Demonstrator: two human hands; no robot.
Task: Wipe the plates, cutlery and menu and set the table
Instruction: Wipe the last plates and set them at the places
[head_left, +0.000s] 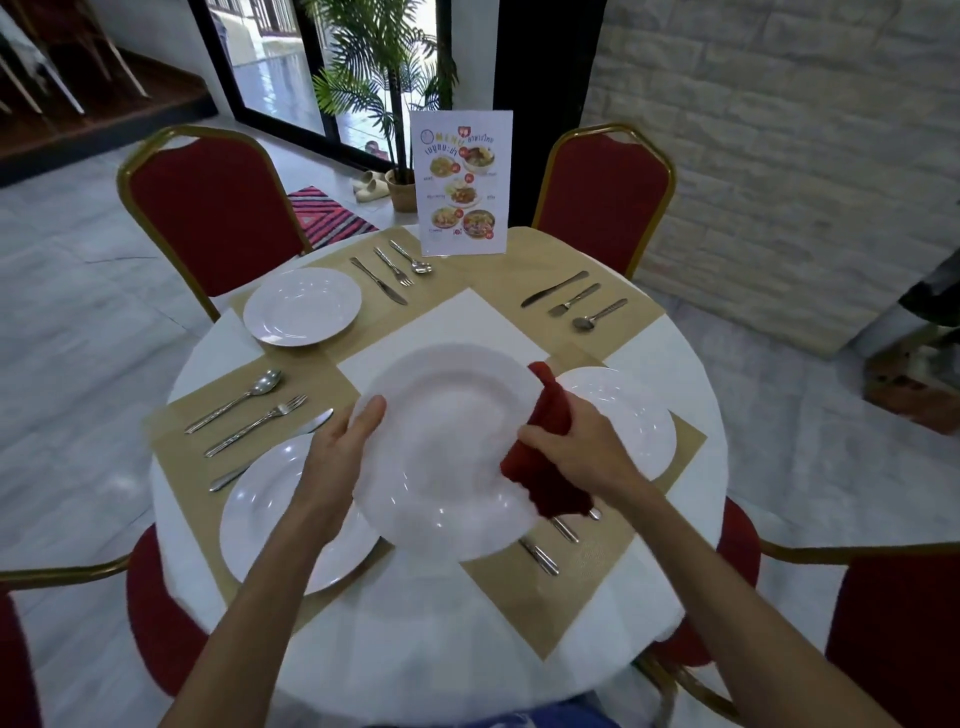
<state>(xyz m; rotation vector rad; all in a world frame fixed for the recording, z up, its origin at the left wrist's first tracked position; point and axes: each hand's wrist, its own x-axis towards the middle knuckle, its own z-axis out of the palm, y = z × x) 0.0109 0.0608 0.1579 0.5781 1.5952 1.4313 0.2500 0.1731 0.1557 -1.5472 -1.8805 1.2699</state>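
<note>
My left hand grips the left rim of a white plate held above the round table. My right hand holds a red cloth against the plate's right rim. White plates lie at the near left, far left and right. Cutlery sets lie at the left, far left and far right. More cutlery peeks from under the held plate. The menu stands upright at the far edge.
Tan placemats and a white centre mat cover the tablecloth. Red chairs with gold frames stand at far left, far right and close on both near sides. A potted palm is behind the menu.
</note>
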